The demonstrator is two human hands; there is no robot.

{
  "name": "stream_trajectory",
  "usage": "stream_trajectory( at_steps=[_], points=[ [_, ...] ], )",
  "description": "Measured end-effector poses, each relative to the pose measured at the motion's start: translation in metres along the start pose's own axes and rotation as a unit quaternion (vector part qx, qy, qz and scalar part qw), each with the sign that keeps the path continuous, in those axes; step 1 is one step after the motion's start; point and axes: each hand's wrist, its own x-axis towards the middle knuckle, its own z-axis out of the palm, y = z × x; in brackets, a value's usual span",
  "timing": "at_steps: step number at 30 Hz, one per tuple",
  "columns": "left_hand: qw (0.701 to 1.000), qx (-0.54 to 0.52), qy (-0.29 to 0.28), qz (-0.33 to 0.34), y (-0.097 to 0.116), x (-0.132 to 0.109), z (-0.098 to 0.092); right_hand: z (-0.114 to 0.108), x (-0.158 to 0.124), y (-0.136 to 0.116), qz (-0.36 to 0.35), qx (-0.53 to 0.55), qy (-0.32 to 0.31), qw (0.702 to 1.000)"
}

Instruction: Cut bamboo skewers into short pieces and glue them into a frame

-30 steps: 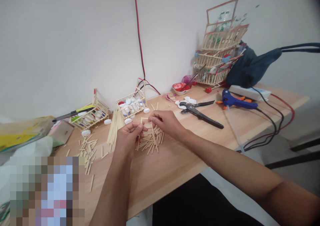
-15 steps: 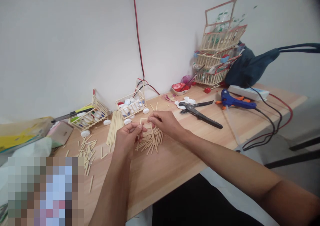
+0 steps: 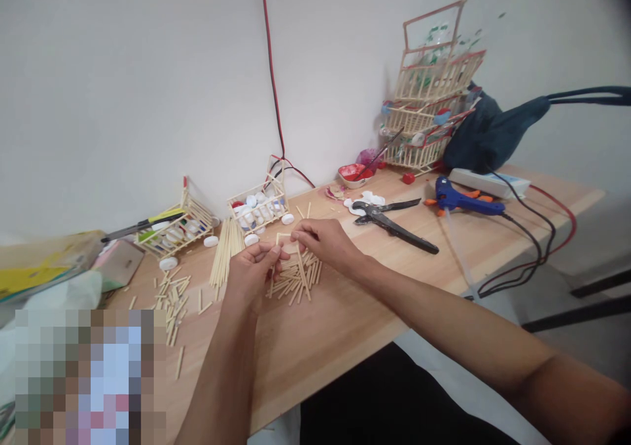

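Note:
My left hand (image 3: 252,271) pinches one thin wooden stick, and my right hand (image 3: 325,244) pinches another wooden stick (image 3: 284,235). The two sticks meet at a corner between my fingertips; whether they are joined there I cannot tell. Below my hands lies a pile of short cut sticks (image 3: 296,284) on the wooden table. A bundle of long sticks (image 3: 227,251) rests just beyond my left hand. Small cut pieces (image 3: 172,304) are scattered to the left, with an L-shaped pair of sticks (image 3: 202,304) among them.
At the back stand two small stick carts (image 3: 259,208) (image 3: 175,231) holding bottles and caps. A red paint dish (image 3: 355,174), black-handled cutters (image 3: 394,225), a blue glue gun (image 3: 463,198) and a power strip (image 3: 490,182) lie to the right. Behind them rises a tiered stick rack (image 3: 434,96).

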Motion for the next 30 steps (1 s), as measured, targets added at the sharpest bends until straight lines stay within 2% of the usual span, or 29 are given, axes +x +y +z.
stream_trajectory(
  at_steps=[30],
  points=[
    [1.000,0.009,-0.002,0.002,-0.0008,0.0002,-0.0011,0.0004,-0.0003,0.0025,-0.009,0.004,0.000,1.000]
  ],
)
